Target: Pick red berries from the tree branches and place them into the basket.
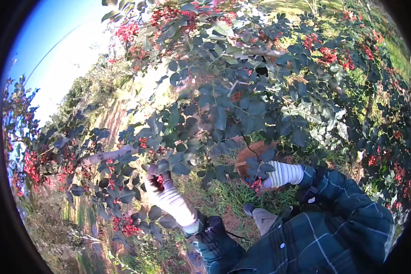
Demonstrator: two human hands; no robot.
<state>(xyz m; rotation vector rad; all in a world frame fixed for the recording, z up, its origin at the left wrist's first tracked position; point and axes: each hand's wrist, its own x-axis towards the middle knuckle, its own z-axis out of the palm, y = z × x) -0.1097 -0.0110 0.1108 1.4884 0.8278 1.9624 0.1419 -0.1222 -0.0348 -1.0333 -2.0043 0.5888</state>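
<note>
My left hand [162, 187], in a white glove with dark stripes and dark fingers, is raised among the leaves left of centre. Its fingers curl around a small cluster of red berries [159, 181]. To the right, my right hand [281, 176], in a similar striped glove, is at a round brown bowl-like container [247, 160]. Leaves cover its fingertips, so its grip cannot be made out. A few red berries [256, 184] show beside those fingertips. The inside of the container is mostly hidden by leaves.
Leafy branches with red berry clusters [127, 226] surround both hands. A thick pale branch [107, 156] runs to the left, and another [265, 52] crosses above. More clusters [329, 55] hang at the upper right. Grass [223, 201] lies below, near my shoe [249, 208].
</note>
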